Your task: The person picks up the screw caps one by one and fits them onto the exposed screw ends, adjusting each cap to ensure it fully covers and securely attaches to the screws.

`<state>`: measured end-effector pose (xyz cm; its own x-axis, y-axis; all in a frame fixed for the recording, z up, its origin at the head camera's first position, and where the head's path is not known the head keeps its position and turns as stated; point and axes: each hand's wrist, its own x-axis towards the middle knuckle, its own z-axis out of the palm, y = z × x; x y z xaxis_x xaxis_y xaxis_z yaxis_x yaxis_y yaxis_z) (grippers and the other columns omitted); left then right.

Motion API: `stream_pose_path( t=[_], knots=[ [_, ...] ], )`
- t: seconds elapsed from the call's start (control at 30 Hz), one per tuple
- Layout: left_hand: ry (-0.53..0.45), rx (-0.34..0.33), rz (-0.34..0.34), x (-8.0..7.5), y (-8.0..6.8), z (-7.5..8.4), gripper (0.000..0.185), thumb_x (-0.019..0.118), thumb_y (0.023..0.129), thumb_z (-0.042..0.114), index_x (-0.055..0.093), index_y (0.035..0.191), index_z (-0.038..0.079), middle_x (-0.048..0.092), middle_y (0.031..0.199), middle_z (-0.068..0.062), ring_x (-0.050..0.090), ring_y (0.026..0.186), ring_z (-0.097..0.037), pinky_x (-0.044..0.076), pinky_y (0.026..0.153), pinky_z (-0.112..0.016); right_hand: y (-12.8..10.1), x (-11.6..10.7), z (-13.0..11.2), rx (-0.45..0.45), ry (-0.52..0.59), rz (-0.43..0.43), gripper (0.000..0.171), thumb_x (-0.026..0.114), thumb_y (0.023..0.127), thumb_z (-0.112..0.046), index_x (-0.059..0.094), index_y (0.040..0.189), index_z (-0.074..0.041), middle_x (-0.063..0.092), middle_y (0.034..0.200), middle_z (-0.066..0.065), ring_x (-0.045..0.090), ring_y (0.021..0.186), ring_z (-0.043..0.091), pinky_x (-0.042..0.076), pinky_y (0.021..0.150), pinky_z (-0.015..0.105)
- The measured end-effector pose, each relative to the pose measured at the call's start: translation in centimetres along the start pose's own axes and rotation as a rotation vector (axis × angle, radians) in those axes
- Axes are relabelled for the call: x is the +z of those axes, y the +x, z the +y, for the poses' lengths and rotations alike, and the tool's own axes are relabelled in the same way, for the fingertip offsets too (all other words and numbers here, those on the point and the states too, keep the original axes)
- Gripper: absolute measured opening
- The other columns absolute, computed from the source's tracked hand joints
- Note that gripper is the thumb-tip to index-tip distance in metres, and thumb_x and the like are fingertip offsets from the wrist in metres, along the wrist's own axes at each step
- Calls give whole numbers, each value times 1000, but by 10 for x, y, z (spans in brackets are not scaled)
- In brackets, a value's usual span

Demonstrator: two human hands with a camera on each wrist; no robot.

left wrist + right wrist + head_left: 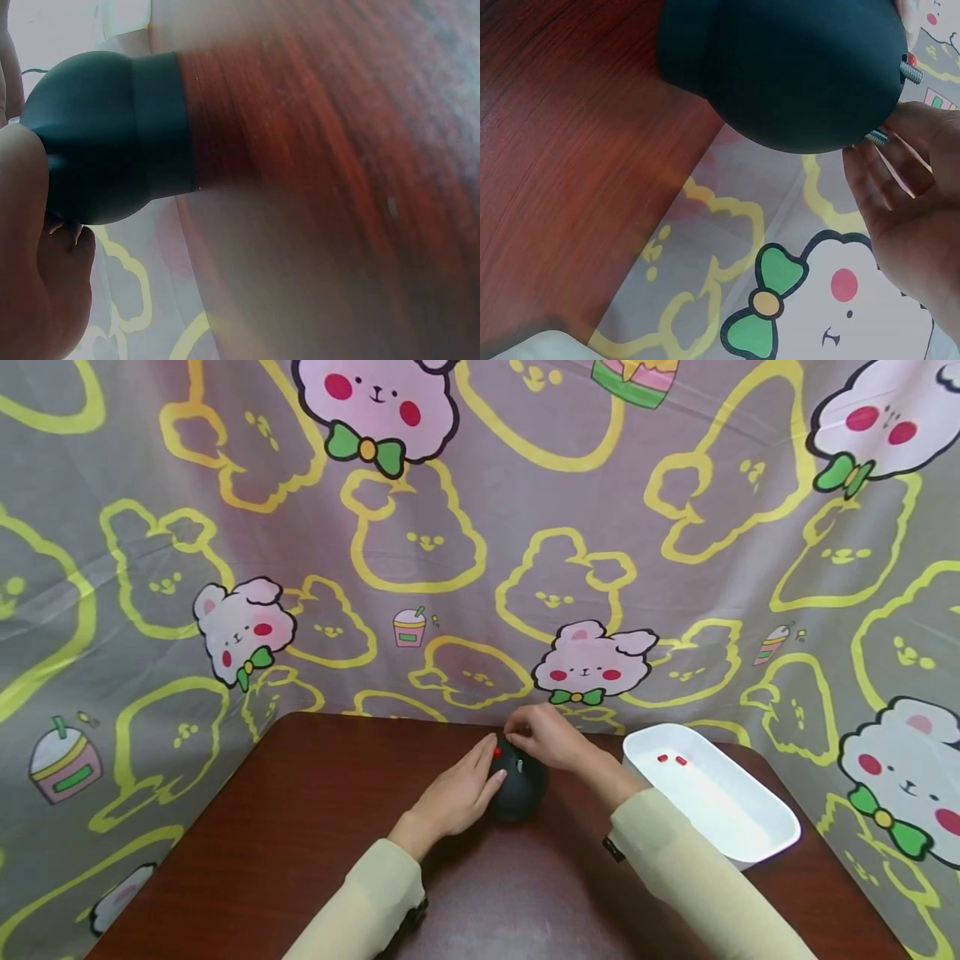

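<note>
Head view looks down from above; wrist views (very close) share the dark dome [517, 787].

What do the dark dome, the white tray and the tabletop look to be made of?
Dome: likely matte rubber or plastic, dark with no glare; threaded metal studs stick out of it. Tray: probably glossy white plastic, with smooth moulded rounded corners. Table: reddish-brown wood or wood-grain laminate, streaky grain with a soft sheen; which of the two cannot be told.
</note>
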<state>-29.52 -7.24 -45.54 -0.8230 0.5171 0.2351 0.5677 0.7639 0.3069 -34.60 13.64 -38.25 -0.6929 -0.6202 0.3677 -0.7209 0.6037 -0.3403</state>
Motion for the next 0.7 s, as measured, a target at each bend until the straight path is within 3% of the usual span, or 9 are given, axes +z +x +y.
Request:
stream_pose_path(
  t=[0.27,0.7],
  knots=[
    [-4,-9,-6,-1,-1,2,73,31,110,52,17,164,4,22,169,-11,27,153,-20,30,121,-38,-6,-4,0,-40,7,-23,13,72,94,-6,76,106,-1,74,98,5,68,88,17,59,82,38],
    [0,-20,9,0,-1,3,72,32,110,52,20,163,4,24,169,-10,29,153,-20,30,122,-38,-19,-17,5,-5,-10,-63,14,71,95,-8,75,108,-7,72,99,2,66,90,15,58,81,35]
  ],
)
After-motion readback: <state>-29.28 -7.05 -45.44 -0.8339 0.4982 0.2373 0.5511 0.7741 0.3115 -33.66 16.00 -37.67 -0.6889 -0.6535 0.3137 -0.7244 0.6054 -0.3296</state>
